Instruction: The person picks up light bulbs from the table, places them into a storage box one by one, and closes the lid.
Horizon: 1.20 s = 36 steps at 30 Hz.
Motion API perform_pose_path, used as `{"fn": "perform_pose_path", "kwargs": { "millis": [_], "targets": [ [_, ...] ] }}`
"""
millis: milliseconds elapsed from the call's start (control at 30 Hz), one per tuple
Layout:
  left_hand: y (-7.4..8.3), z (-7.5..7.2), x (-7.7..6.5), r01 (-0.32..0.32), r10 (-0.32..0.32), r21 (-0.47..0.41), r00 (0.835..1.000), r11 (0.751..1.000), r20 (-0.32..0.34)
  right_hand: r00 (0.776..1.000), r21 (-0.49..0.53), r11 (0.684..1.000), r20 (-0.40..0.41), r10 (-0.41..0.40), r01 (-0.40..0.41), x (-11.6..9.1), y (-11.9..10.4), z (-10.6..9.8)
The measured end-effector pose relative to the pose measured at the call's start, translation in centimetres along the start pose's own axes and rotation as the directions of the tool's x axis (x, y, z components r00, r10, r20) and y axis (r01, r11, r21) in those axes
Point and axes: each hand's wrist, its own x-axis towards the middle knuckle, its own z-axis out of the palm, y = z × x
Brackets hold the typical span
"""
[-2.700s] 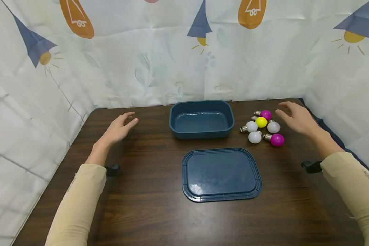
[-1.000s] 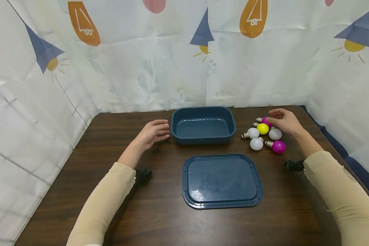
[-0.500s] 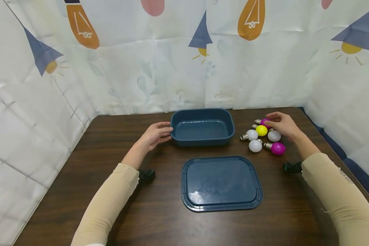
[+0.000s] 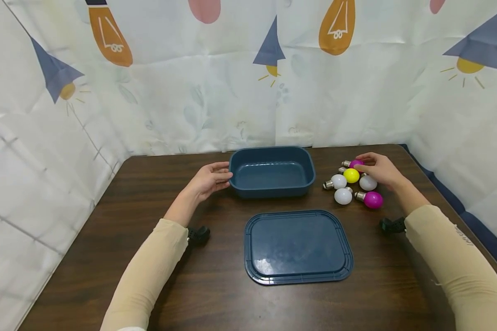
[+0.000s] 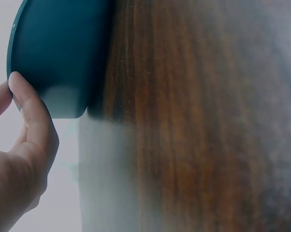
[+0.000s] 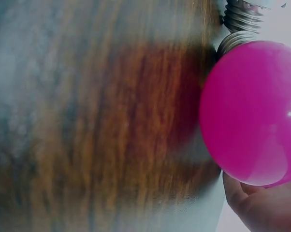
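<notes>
My left hand [image 4: 209,180] grips the left rim of a dark blue rectangular container [image 4: 273,192], thumb and fingertips at the edge. In the left wrist view the same thumb [image 5: 34,111] lies against the rim. Over at the right, my right hand [image 4: 382,169] pinches the farthest purple light bulb [image 4: 355,163], which its fingers partly cover. Beside it lie a yellow bulb [image 4: 351,175], white bulbs [image 4: 343,196] and a nearer purple bulb [image 4: 373,200]. That nearer bulb [image 6: 252,111] hides most of my right hand [image 6: 269,208] in the right wrist view.
A flat dark blue lid [image 4: 299,247] lies on the brown wooden table [image 4: 215,285], in front of the container. White printed curtains [image 4: 165,101] hang behind and at both sides. Dark blue cloth [image 4: 484,234] runs along the table's right edge.
Both hands have moved inward: the left from the open table to the container's left rim, the right from beside the bulbs onto the far purple light bulb. Over the last half second they barely shift.
</notes>
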Motion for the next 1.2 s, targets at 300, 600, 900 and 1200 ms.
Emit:
{"fn": "perform_pose_path", "kwargs": {
  "millis": [300,600,900,1200],
  "targets": [
    [0.1,-0.2,0.2,0.009,-0.009,-0.005,1.000,1.000,0.003,1.000,-0.037,0.999,-0.003,0.012,-0.012,0.2,-0.1,0.0],
    [0.1,-0.3,0.3,0.009,-0.009,0.007,1.000,1.000,0.021,1.000,-0.021,1.000,-0.021,0.017,-0.018,0.3,0.2,0.0],
    [0.0,-0.3,0.2,0.012,-0.012,0.003,0.999,1.000,0.032,0.998,0.008,1.000,-0.061,0.027,-0.027,0.0,0.1,-0.2],
    [-0.1,-0.5,0.4,0.005,-0.006,0.022,0.999,1.000,0.045,0.996,0.034,0.999,-0.086,-0.003,0.006,0.0,-0.9,-1.1]
  ]
}}
